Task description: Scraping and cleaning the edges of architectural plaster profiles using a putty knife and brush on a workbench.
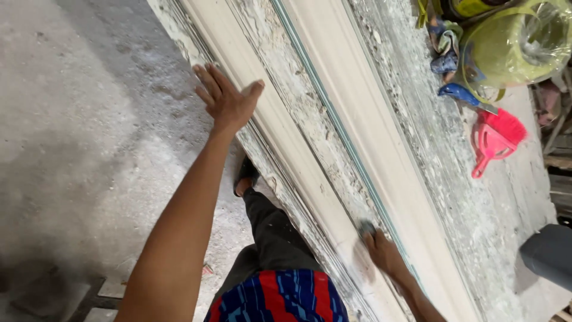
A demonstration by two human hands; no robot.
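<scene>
A long workbench point(453, 197), crusted with white plaster residue, runs diagonally from the far left to the near right. On it lie two long cream-white plaster mouldings: the left moulding point(280, 137) along the bench's left edge, and the right moulding point(363, 119) parallel beside it, with a thin green strip point(333, 119) between them. Left of the bench is a dusty grey concrete floor point(77, 131). At the far right stands a yellow-green bucket point(512, 45), with crumpled cloths point(445, 45) just beside it. Near these lie a red plastic scoop point(494, 140) and a blue-handled tool point(462, 94). The left hand point(226, 98) is open, fingers spread, palm resting flat on the left moulding at its far part. The right hand point(381, 250) is closed around a small grey pad point(366, 227), pressed onto the left moulding at its near part. Below, a dark trouser leg point(274, 232) and a sandalled foot point(245, 177) stand just beside the bench's left edge.
</scene>
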